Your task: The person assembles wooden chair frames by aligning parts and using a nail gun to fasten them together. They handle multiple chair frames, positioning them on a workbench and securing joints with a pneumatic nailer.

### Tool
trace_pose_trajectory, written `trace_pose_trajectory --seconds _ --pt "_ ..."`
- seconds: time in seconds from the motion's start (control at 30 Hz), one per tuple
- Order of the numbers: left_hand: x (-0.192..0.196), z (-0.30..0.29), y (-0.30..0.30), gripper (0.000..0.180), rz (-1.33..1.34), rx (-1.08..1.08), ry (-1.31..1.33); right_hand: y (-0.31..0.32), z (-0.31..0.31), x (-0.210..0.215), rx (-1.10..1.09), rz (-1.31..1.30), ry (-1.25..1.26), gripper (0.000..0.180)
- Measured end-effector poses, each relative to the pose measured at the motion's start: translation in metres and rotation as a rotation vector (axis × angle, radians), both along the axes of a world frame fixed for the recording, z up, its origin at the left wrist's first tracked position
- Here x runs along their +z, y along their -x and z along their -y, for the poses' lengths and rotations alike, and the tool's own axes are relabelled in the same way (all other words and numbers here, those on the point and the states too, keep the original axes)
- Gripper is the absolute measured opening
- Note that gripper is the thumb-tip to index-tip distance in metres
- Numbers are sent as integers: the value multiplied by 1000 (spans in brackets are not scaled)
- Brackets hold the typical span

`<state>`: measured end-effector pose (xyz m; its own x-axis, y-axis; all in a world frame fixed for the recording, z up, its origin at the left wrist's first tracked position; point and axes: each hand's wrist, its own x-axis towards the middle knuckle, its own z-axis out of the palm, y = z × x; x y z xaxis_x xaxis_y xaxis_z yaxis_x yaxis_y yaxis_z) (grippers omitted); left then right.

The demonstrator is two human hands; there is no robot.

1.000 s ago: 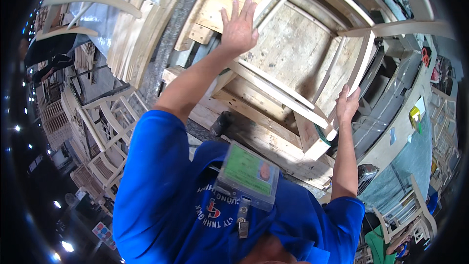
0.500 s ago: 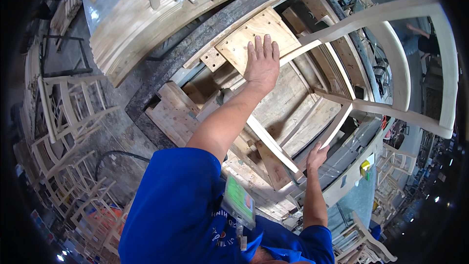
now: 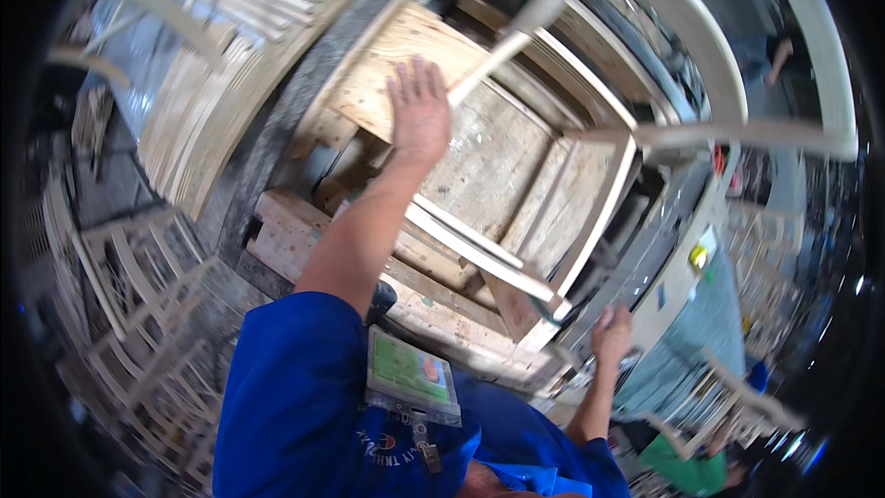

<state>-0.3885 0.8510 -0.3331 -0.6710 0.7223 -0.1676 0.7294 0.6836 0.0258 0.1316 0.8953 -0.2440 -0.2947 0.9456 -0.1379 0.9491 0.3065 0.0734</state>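
Swung nearer, pale curved-rail wooden chair frame (image 3: 516, 249) — left hand (image 3: 419, 111) flat on it.

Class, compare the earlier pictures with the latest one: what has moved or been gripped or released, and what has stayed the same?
The unpainted wooden chair frame has swung: its curved pale rails now arch across the upper right. The right hand has shifted along to the frame's lower corner. The left hand stays raised with fingers spread on the frame above the plywood bench. The stacked frames at left are unchanged.
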Motion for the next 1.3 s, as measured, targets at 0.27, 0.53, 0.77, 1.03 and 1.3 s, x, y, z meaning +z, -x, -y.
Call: trace_pose_trajectory --seconds 0.27,0.53,0.77,1.03,1.3 --pt "-8 1 -9 92 -51 -34 -149 -157 82 34 -430 357 191 34" --pt "-11 -2 -11 88 -128 -70 -110 -158 92 36 -620 397 252 39" --pt "-11 -6 -17 90 -109 -93 -138 -128 101 51 -563 444 214 37" --pt "-9 -4 -15 92 -142 -102 -171 59 -46 10 -328 -446 331 65" --pt "-10 -3 -15 92 -100 -62 -144 154 -83 -87 -294 -660 251 49"
